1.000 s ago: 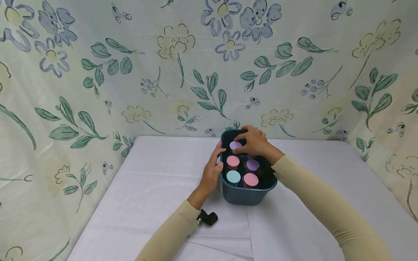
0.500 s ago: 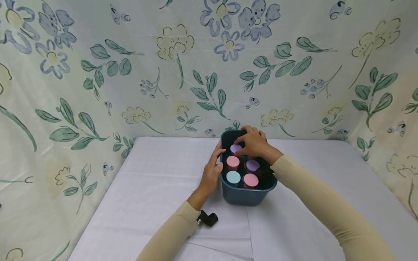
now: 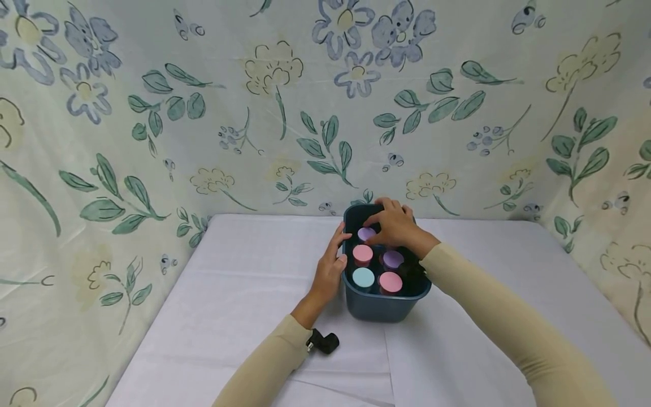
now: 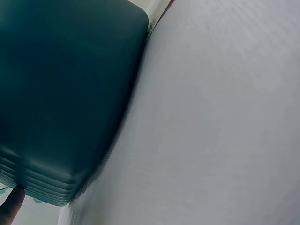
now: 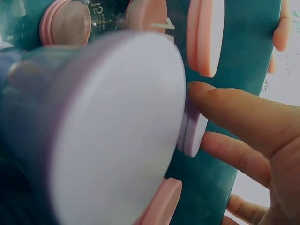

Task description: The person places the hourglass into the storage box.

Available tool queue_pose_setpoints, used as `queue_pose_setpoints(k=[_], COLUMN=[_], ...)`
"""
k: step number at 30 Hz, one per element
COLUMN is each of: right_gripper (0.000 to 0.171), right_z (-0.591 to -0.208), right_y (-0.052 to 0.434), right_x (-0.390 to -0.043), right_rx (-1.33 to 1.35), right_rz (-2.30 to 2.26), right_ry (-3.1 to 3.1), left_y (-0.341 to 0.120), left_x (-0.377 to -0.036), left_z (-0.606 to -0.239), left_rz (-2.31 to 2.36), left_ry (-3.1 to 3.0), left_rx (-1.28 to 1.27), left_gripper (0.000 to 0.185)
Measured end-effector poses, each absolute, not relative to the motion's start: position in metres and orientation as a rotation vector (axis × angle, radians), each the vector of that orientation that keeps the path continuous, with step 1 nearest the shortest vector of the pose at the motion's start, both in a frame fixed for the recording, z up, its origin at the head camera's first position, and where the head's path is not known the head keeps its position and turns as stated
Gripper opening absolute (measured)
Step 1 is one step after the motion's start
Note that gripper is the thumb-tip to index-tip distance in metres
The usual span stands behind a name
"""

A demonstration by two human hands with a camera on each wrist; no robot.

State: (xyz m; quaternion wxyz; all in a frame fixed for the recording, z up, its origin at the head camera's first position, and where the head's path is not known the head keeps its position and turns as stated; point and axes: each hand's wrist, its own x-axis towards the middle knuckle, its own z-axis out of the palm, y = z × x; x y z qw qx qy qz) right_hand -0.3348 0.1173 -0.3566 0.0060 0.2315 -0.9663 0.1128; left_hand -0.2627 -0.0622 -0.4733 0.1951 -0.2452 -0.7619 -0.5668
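A dark teal bin holds several sand timers with coloured round caps. My right hand reaches in over its far right side and pinches a sand timer by its lavender cap, thumb and finger on either side. The right wrist view shows those fingertips at the lavender cap. My left hand rests along the bin's left side with fairly straight fingers at the rim. In the left wrist view, one fingertip touches the bin's ribbed outer edge.
Inside the bin stand other timers with a pink cap, a purple cap, a light blue cap and another pink cap. The bin stands on a white-covered table. A floral cloth hangs behind.
The lavender-capped sand timer in my right hand has moved slightly down and toward the near timers. My left hand stays at the bin's side.
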Motion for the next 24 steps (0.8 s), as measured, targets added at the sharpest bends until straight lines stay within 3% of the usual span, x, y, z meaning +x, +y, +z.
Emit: queue_pose_setpoints(k=[16, 24], right_gripper=[0.055, 0.053], right_z=[-0.331, -0.310], right_y=[0.130, 0.155], right_x=[-0.335, -0.317], right_rx=[0.796, 0.774], right_rz=[0.772, 0.936], right_ry=[-3.122, -2.996], left_y=[-0.076, -0.093], left_x=[-0.257, -0.253], left_z=[-0.457, -0.431], left_rz=[-1.547, -1.356], left_ry=[-2.114, -2.238], left_rx=[-0.683, -0.538], left_gripper=[0.051, 0.052])
